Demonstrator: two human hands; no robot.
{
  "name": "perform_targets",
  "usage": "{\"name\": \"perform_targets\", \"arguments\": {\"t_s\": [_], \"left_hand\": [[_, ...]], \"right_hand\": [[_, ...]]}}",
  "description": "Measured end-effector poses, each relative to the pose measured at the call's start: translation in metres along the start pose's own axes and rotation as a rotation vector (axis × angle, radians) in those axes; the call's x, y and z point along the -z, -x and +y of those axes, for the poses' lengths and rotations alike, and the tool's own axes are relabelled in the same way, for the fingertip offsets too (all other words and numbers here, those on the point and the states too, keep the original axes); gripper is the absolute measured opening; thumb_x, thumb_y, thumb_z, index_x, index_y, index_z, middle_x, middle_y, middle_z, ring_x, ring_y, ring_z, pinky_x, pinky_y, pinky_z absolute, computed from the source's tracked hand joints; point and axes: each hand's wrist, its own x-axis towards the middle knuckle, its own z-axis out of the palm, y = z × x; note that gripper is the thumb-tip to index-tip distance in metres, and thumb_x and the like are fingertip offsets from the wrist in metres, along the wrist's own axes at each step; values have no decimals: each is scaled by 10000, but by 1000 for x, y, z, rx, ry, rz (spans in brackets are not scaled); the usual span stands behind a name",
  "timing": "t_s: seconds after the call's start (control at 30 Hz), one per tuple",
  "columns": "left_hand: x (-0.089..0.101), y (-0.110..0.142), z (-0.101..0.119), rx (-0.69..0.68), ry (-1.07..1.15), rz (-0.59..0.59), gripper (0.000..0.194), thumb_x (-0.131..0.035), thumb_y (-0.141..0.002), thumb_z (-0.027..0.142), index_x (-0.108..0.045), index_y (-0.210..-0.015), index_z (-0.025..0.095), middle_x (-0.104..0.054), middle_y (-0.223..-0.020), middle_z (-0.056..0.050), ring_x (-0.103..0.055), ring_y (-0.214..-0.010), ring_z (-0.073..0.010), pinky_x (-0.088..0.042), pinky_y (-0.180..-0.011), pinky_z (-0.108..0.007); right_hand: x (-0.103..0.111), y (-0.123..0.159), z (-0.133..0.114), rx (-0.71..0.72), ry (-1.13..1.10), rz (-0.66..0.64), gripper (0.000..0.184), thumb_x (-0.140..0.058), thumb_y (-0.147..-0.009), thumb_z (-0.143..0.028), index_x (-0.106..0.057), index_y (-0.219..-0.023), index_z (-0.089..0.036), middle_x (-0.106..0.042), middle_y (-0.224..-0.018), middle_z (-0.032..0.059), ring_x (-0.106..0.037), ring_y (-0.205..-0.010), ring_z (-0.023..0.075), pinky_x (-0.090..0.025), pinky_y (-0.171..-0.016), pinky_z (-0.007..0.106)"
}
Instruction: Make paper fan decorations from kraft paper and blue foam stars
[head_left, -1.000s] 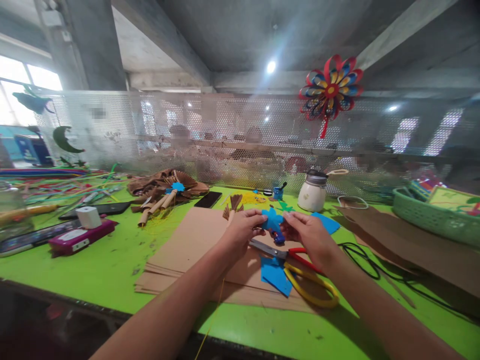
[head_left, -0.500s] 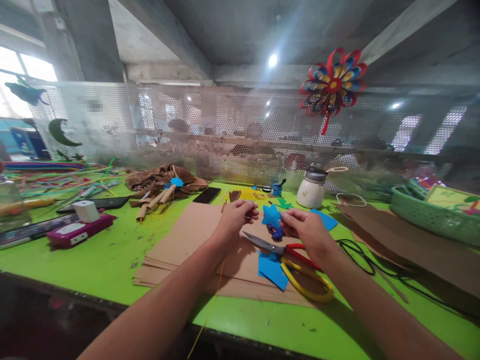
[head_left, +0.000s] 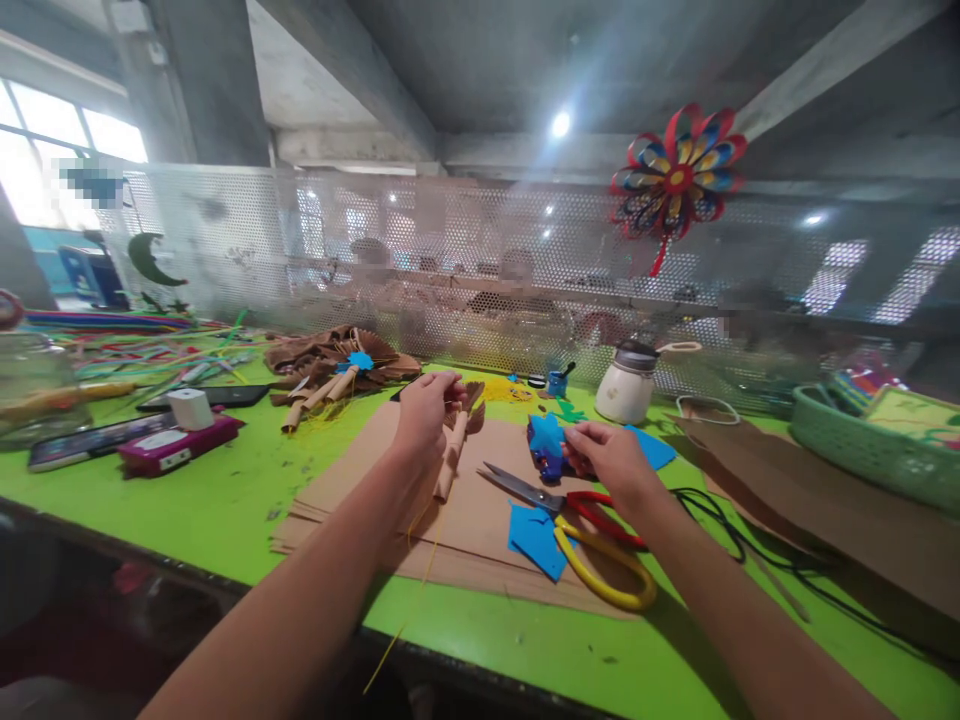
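My left hand (head_left: 426, 412) grips the fringed top of a brown rolled-paper piece (head_left: 453, 452), which hangs tilted above the stack of brown card sheets (head_left: 375, 480). My right hand (head_left: 609, 456) holds a blue star-shaped paper cutout (head_left: 546, 437) with a small dark blue object under it, just above the card. Red-and-yellow-handled scissors (head_left: 592, 545) lie open on the card in front of my right hand, next to a blue paper scrap (head_left: 536, 538).
A green table (head_left: 195, 505) carries a pile of brown paper fans (head_left: 330, 362), a pink box (head_left: 178, 448), phones, a white jar (head_left: 625, 384), a green basket (head_left: 870, 440), black cable (head_left: 720, 520) and coloured strips at left. A perforated screen (head_left: 480, 260) with a paper pinwheel (head_left: 677, 180) stands behind.
My left hand let go of the blue star, moved left and up, and took hold of the brown rolled-paper piece. My right hand kept the star and lowered slightly.
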Motion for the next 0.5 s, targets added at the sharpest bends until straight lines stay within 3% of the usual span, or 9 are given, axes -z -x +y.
{"name": "perform_targets", "arguments": {"t_s": [0.13,0.27,0.4,0.5], "left_hand": [[9,-13,-7,-30,-256,97,156,-515,-642,310,-538,-654,157,-571,-602,-8,-533,-547,-111,-397,-551,-226],[23,-24,-15,-46,-533,128,59,-535,-593,203,-528,-538,183,-540,-522,-11,-554,-645,-180,-370,-610,-267],[32,-22,-19,-22,-777,90,187,-601,-520,142,-463,-407,197,-543,-502,-57,-570,-820,-288,-337,-668,-312],[34,-15,-25,21,-837,46,337,-672,-536,264,-388,-364,206,-557,-506,-107,-576,-853,-347,-341,-675,-336]], "right_hand": [[1,-4,4,6,40,13,313,-685,-572,-442,-577,-556,-149,-560,-493,-11,-449,-424,87,-361,-421,223],[0,-5,10,11,89,8,264,-670,-580,-399,-586,-543,-151,-576,-489,-6,-472,-433,100,-365,-428,229],[-1,-7,15,19,125,-33,206,-652,-603,-334,-597,-538,-147,-573,-473,-8,-474,-427,101,-361,-432,230],[1,-9,18,8,129,-65,178,-635,-628,-307,-600,-557,-148,-571,-476,-15,-474,-427,92,-350,-428,217]]}}
